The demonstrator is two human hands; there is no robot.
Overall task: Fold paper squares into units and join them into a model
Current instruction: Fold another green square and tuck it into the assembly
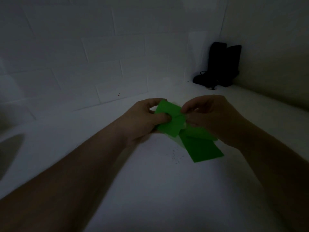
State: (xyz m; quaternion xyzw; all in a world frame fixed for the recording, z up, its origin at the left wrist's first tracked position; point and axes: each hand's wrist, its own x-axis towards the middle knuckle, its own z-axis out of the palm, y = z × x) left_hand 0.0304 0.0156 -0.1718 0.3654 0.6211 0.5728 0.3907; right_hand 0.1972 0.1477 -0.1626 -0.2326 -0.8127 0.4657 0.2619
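Observation:
A folded green paper piece (169, 118) is held above the white table (150, 190) between both hands. My left hand (143, 119) pinches its left side, thumb on top near the middle crease. My right hand (212, 118) pinches its right edge with fingertips. Beneath and to the right, more green paper (202, 148) lies flat on the table, partly hidden by my right hand. The scene is dim.
A black object (220, 64) with a cord stands in the far right corner where the white walls meet. A small red speck (118, 94) marks the back wall's foot. Tiny dark specks (175, 156) dot the table by the flat paper.

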